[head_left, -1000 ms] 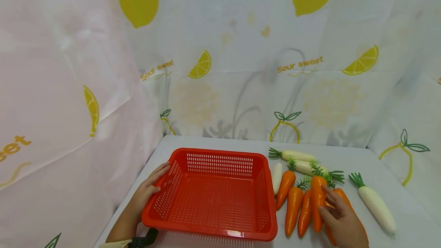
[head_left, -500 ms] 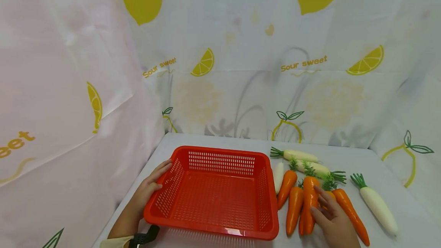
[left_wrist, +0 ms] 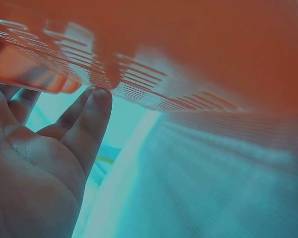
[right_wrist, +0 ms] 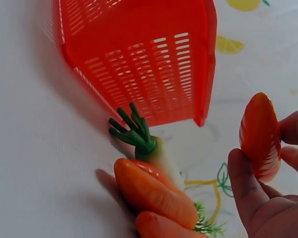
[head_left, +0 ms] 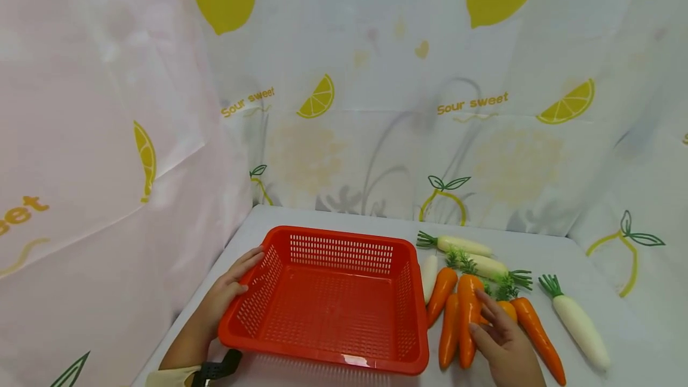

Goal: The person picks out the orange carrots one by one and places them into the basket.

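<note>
I lost things at the edges first; the bottom of the head view cut off the right hand (head_left: 507,342), and that hand half covered an orange shape (head_left: 507,310) behind its knuckles; the leafy greens (head_left: 461,259) ran together, so I couldn't tell which belonged to the held carrot (head_left: 470,304); in the left wrist view the basket (head_left: 333,309) blurred overhead, and the left hand (head_left: 226,294) ran out of frame; now the carrot, and there it was, outside the basket at its 3 o'clock, long axis nearly 12 to 6, thick end at 12, narrow tip at 6; the right wrist view gave me a foreshortened look at it; at its 8 o'clock lay another carrot (head_left: 448,339), much the same way round; two white radishes (head_left: 464,246) sat at the basket's 2 o'clock, and a lone radish (head_left: 582,330) lay past the right hand, greens toward 11; and the grip, thumb one side, fingers the other, parted only by the carrot's thickness in a pinch; the left hand had its fingers fairly straight, touching the basket's 9 o'clock side without wrapping it.
</note>
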